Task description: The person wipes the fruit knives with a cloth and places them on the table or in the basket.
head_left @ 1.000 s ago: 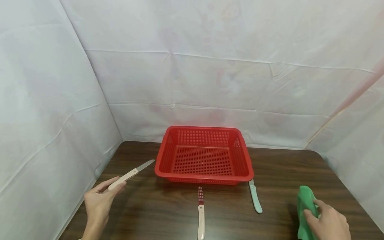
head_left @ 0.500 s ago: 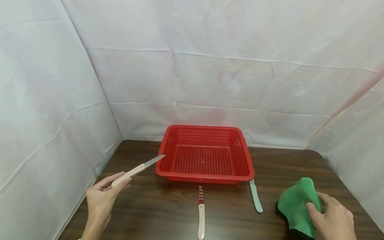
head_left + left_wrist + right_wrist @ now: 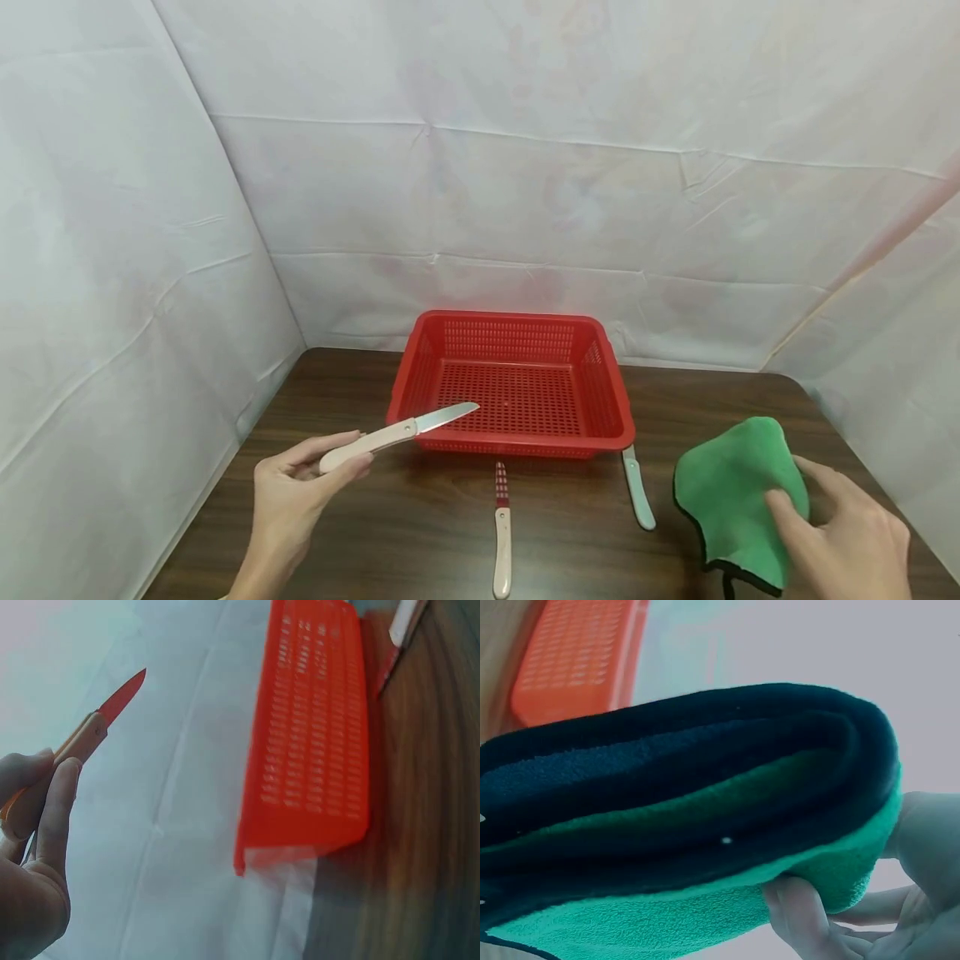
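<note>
My left hand (image 3: pixel 288 500) pinches the pale cream handle of a small knife (image 3: pixel 390 435) between thumb and fingers. The blade points right, over the near left rim of a red plastic basket (image 3: pixel 628 433) in the head view. In the left wrist view the same knife (image 3: pixel 84 739) is held up, apart from the basket (image 3: pixel 307 750). On the right, my right hand (image 3: pixel 855 529) grips a folded green cloth (image 3: pixel 738 487) with dark edging, above the table. The right wrist view shows the cloth (image 3: pixel 667 922) in layers, with the thumb pressing its side.
A second cream-handled knife (image 3: pixel 502 542), its blade red and patterned, lies on the brown wooden table (image 3: pixel 585 558) in front of the basket. A mint-handled knife (image 3: pixel 638 493) lies at the basket's right, its blade partly hidden by the rim. White sheeting (image 3: pixel 510 208) hangs behind.
My left hand has moved right with the knife, bringing its blade over the basket's rim. The green cloth has swung up and left in my right hand, showing more of its face.
</note>
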Motion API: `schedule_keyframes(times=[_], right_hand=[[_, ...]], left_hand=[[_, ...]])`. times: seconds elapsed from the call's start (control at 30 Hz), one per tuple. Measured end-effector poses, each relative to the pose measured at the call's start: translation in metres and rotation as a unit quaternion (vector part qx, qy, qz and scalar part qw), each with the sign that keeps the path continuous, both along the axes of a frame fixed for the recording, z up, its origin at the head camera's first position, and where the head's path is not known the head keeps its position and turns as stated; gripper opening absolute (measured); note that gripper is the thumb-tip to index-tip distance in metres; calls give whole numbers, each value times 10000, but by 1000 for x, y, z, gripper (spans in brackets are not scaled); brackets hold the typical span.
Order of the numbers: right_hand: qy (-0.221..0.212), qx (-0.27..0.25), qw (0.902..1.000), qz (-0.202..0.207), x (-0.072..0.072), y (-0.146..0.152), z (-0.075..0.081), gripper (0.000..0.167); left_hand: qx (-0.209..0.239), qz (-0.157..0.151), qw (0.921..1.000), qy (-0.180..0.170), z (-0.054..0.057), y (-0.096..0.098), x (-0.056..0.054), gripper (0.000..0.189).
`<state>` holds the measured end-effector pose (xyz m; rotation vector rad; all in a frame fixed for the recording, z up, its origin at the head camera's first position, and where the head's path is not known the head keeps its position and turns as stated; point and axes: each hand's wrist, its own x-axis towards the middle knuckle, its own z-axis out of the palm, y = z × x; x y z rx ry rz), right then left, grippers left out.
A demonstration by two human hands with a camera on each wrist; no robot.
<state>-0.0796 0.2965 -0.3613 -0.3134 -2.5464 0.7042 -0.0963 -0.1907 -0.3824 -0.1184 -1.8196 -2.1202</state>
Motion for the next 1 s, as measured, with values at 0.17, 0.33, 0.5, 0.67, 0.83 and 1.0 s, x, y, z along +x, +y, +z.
schedule_keyframes(times=[0.17, 0.33, 0.5, 0.67, 0.83, 1.0], right_hand=[[321, -150, 9994, -26, 3, -16, 13, 34], [681, -89, 9967, 421, 3, -32, 24, 34], [1007, -178, 9909, 877, 3, -51, 35, 33], [1179, -314, 9834, 1341, 1, -69, 42, 36], [1323, -298, 9749, 1764, 0, -88, 47, 42], [1780, -93, 9586, 2222, -3, -105, 49, 42]], left_hand=[[-144, -395, 9991, 76, 5, 11, 1, 37], [-131, -932, 9955, 83, 1, 27, -1, 36], [131, -1413, 9896, 245, -3, 44, -4, 33], [197, -1814, 9816, 554, -2, 57, -8, 31], [192, -2007, 9776, 603, 0, 67, -11, 30], [182, -2150, 9750, 529, 0, 76, -13, 32]])
